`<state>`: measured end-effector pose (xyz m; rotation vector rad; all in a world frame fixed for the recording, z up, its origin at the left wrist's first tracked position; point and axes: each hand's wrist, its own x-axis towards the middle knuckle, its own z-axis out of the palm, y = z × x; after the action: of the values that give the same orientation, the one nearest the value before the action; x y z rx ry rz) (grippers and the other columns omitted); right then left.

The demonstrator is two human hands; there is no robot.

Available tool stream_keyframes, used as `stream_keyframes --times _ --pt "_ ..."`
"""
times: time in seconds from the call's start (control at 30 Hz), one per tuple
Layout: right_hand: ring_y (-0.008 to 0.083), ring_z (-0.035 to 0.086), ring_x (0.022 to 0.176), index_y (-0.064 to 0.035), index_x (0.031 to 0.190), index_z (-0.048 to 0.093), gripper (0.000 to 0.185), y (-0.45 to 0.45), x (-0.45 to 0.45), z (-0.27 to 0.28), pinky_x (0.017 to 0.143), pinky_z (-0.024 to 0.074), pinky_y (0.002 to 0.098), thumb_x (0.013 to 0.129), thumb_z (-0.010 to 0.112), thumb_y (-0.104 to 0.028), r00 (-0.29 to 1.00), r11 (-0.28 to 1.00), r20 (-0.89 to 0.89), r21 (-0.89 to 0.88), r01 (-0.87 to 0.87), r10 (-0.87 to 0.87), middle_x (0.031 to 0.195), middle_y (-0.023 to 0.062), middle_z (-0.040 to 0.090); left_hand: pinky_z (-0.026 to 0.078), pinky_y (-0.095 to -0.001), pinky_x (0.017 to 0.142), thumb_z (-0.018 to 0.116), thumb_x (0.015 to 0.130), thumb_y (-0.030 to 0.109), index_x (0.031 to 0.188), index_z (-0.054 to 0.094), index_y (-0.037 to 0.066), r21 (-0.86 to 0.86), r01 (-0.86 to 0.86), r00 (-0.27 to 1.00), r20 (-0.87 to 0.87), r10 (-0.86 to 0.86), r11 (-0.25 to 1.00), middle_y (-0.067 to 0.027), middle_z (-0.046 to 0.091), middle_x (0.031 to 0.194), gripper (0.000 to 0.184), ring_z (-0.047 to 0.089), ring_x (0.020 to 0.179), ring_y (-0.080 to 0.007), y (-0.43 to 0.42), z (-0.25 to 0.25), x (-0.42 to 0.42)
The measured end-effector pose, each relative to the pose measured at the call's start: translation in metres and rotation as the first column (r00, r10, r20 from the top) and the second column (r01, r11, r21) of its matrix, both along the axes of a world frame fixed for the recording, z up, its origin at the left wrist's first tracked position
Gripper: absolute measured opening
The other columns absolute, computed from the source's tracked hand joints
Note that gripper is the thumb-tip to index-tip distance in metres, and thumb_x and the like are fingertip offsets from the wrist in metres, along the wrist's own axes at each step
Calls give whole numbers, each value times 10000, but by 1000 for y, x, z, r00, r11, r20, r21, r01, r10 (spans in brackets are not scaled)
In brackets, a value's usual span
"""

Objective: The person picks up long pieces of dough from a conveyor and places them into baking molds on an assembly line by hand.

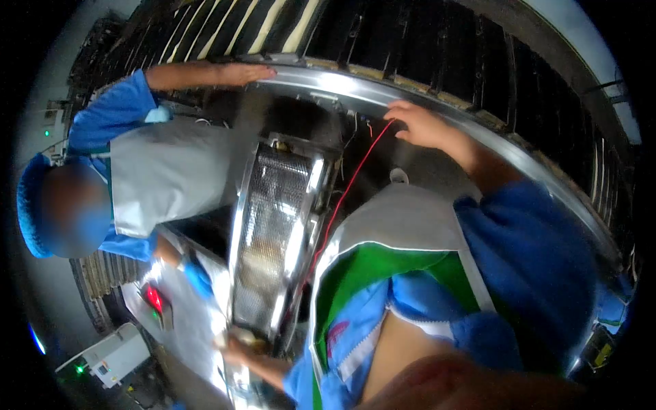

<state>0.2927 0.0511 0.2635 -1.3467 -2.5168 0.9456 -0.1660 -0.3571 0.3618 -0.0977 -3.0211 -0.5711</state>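
Observation:
My right hand (420, 125) is at the curved metal rail (335, 83), fingers bent toward its edge and thumb apart from them. A thin red cord (352, 179) runs from by its fingertips down past the long metal-framed mesh tray (270, 219). My left hand (239, 350) is at the tray's lower end, beside a pale roundish thing I cannot make out. Blur hides how those fingers are set. A co-worker in a blue cap and grey apron (171, 171) stands across the tray, one hand (246, 74) flat on the rail and the other arm lower down.
Beyond the rail are dark slats (410, 48), several with pale strips (273, 27) on them. At lower left are a shiny metal sheet surface (188, 342), a device with a red light (154, 298) and a white box (113, 355) with a green light.

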Motion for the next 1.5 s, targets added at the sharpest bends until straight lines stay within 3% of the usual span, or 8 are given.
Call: stream_keyframes --times 0.27,0.5,0.53,0.6,0.7,0.87,1.07,1.5 --pt "294 426 1158 -122 1270 399 684 23 -59 37 973 388 387 670 727 -146 857 927 -381 -3 -375 346 1309 146 358 461 -415 834 658 681 166 1073 508 -65 611 389 921 -270 -281 690 -183 539 1063 480 546 962 -278 134 145 83" --pt "273 475 1125 -190 1339 307 618 64 -69 86 925 430 402 793 594 -239 874 916 -448 402 9 188 1328 124 368 395 -497 949 676 666 110 1211 411 41 971 119 488 -238 -839 -207 -202 503 1161 610 491 1098 -338 282 124 174" --pt "227 475 1120 -123 1308 350 507 78 -67 86 944 405 386 846 518 -249 557 955 -794 -297 -9 -241 1252 106 453 403 -489 943 690 658 102 1207 404 42 974 40 360 -224 -906 -225 -195 509 1149 622 498 1085 -338 302 118 191" --pt "197 477 1095 -79 1246 413 415 117 -34 86 957 377 362 871 473 -245 291 928 -885 -373 25 -364 1168 98 514 422 -456 926 729 635 108 1178 418 36 983 -105 386 -102 -917 -154 -178 517 1126 630 526 1033 -307 341 88 227" --pt "320 477 1121 -137 1082 571 309 172 40 63 957 393 365 773 565 -119 884 670 -468 655 350 -5 1227 144 483 419 -399 914 752 631 96 1189 427 25 943 309 14 -134 -991 -123 -158 502 1149 649 527 1024 -259 398 48 264" --pt "276 524 1063 -151 1012 607 261 211 109 11 914 430 353 770 535 -85 856 822 322 538 187 -405 1181 113 513 447 -387 868 736 644 23 1311 368 100 552 832 -57 194 -979 60 -161 416 1268 765 471 1114 -292 425 -25 283" --pt "238 547 986 -100 986 609 415 141 46 13 836 425 433 582 673 -30 915 897 257 241 -371 310 1021 68 581 449 -350 851 708 679 55 1214 494 119 388 832 226 415 -881 396 -103 525 1170 580 504 1086 -234 345 -73 204" --pt "289 530 960 -177 967 612 346 154 36 0 784 448 427 656 597 -25 873 928 372 74 -366 315 956 78 565 395 -313 905 511 727 -78 1226 451 15 412 300 755 450 -478 861 -130 507 1194 510 506 1056 -218 103 -125 72"
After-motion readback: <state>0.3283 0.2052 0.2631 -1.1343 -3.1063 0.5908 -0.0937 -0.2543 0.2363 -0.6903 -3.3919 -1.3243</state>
